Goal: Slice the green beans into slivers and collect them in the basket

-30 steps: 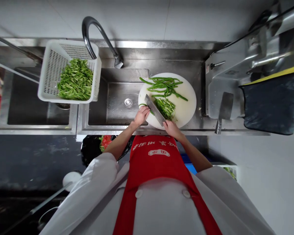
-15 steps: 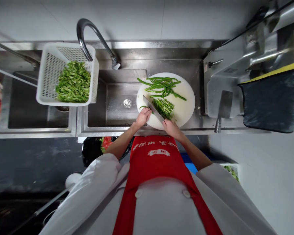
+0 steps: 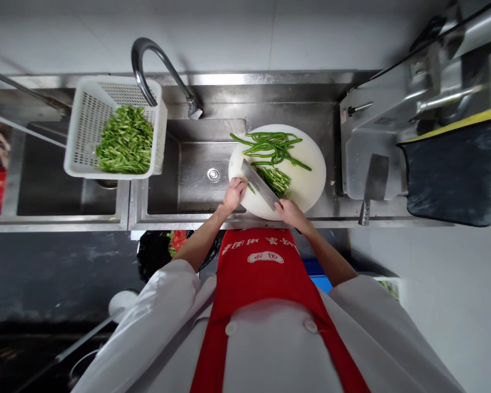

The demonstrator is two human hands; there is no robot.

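Observation:
A round white cutting board (image 3: pixel 311 174) rests on the right rim of the steel sink (image 3: pixel 188 180). Whole long green peppers (image 3: pixel 272 146) lie at its far side, and a pile of cut green strips (image 3: pixel 277 180) sits in the middle. My right hand (image 3: pixel 290 212) is closed on the handle of a cleaver (image 3: pixel 259 184), whose blade slants across the board just left of the cut pile. My left hand (image 3: pixel 234 192), fingers curled, presses on a green pepper at the board's left edge, beside the blade.
A white perforated basket (image 3: pixel 85 120) holding cut green strips straddles the divider of the left sink basins. A curved tap (image 3: pixel 155 60) arches over the sink. A steel machine (image 3: pixel 393 131) and a dark cloth (image 3: pixel 454 169) stand to the right. A black bin sits below the counter.
The cleaver has kept rocking beside the cut pile, lifting and shifting slightly; my left hand has stayed at the board's left edge. The camera view has drifted a little.

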